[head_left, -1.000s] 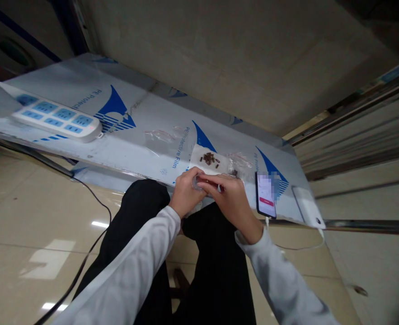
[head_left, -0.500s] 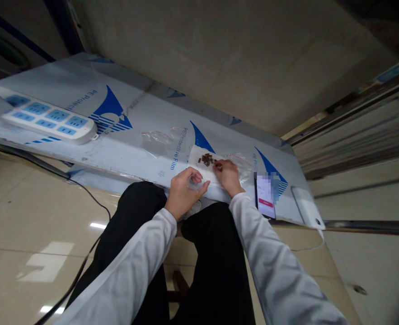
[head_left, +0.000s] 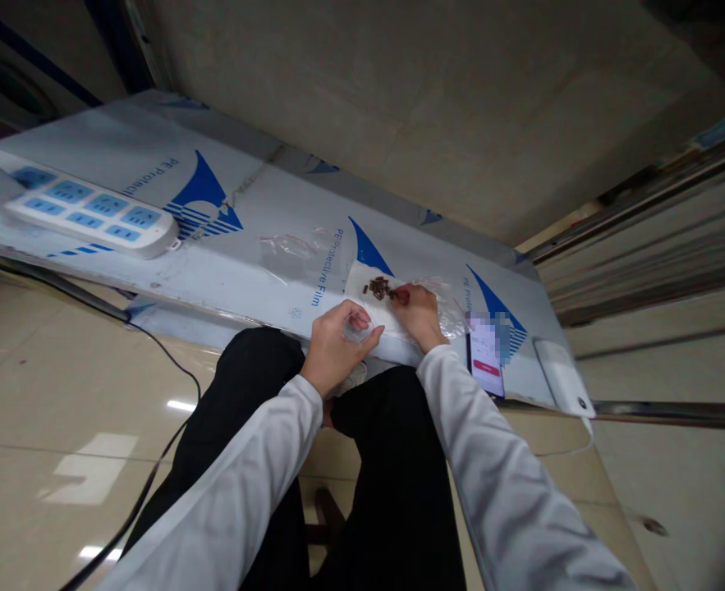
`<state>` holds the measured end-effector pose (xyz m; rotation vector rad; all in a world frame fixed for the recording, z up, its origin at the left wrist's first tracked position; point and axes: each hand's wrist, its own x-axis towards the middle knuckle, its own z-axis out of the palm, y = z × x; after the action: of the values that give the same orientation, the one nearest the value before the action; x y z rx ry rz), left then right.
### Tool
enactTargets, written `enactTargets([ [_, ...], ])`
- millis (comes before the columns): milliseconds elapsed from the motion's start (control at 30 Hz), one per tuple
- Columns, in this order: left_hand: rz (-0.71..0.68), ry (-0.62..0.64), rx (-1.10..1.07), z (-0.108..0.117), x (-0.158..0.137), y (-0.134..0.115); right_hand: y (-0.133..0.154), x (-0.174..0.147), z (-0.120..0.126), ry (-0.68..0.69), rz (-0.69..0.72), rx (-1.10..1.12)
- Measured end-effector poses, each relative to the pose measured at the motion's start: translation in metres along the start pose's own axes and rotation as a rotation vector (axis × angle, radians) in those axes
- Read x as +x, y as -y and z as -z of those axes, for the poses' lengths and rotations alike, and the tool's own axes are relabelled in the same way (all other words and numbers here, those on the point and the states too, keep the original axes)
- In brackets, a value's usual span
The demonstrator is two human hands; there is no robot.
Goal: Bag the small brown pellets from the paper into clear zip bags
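Note:
My left hand point(head_left: 337, 345) is closed around a small clear plastic cup point(head_left: 357, 326), its mouth facing up. The fingers curl about the cup's sides, and I cannot make out anything inside it. On a white paper sheet point(head_left: 368, 313) lies a loose pile of small brown capsule-like pieces point(head_left: 378, 287), with one piece slightly apart on the left. My right hand point(head_left: 420, 312) is at the pile's right edge, its fingertips pinched together and touching the pieces. Whatever sits between those fingertips is too small to tell.
Clear plastic bags lie on the film-covered bench: one bag point(head_left: 294, 250) left of the paper, another bag point(head_left: 451, 304) behind my right hand. A phone point(head_left: 485, 361) and a white device point(head_left: 562, 377) with a cable are at the right. A power strip point(head_left: 91, 209) lies at the left.
My right fingertips have shifted slightly against the edge of the brown pile. My left hand keeps its hold on the cup. The whole view has moved a little.

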<state>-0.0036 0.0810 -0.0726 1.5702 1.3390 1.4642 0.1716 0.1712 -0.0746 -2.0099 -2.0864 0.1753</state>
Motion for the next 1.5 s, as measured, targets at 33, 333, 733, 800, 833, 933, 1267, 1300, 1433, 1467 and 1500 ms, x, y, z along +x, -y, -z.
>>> enactTargets([
  [33, 0.000, 0.003, 0.004, 0.000, 0.000, 0.000, 0.000, 0.000, 0.000, -0.005, -0.001, -0.012],
  [333, -0.002, 0.008, 0.019, 0.001, 0.001, -0.002, -0.002, 0.014, -0.001, 0.032, -0.041, -0.038],
  [733, -0.006, 0.007, 0.012, 0.001, 0.001, -0.001, 0.018, 0.007, 0.009, 0.000, -0.143, 0.041],
  [800, 0.000, 0.009, 0.006, 0.002, 0.001, -0.001, 0.029, -0.006, 0.023, -0.100, -0.142, 0.149],
  [833, 0.001, 0.014, 0.002, 0.002, 0.001, -0.002, 0.036, -0.016, 0.032, -0.160, -0.119, 0.241],
  [933, 0.001, 0.034, -0.008, 0.002, 0.001, -0.004, 0.059, -0.054, 0.055, -0.194, -0.001, 0.525],
  [1267, -0.021, 0.104, 0.046, 0.008, -0.005, -0.005, 0.077, -0.101, 0.064, 0.056, 0.389, 0.384],
  [1300, -0.029, 0.118, 0.034, 0.009, -0.005, -0.006, 0.073, -0.100, 0.065, 0.059, 0.401, 0.398],
  [1433, 0.005, 0.196, -0.128, 0.014, -0.008, -0.013, 0.054, -0.096, 0.067, 0.059, 0.266, 0.536],
  [1467, 0.045, 0.207, -0.205, 0.015, -0.008, -0.014, 0.049, -0.096, 0.066, 0.074, 0.214, 0.609],
  [1500, 0.096, 0.204, -0.283, 0.016, -0.008, -0.014, 0.045, -0.095, 0.066, 0.092, 0.165, 0.688],
])
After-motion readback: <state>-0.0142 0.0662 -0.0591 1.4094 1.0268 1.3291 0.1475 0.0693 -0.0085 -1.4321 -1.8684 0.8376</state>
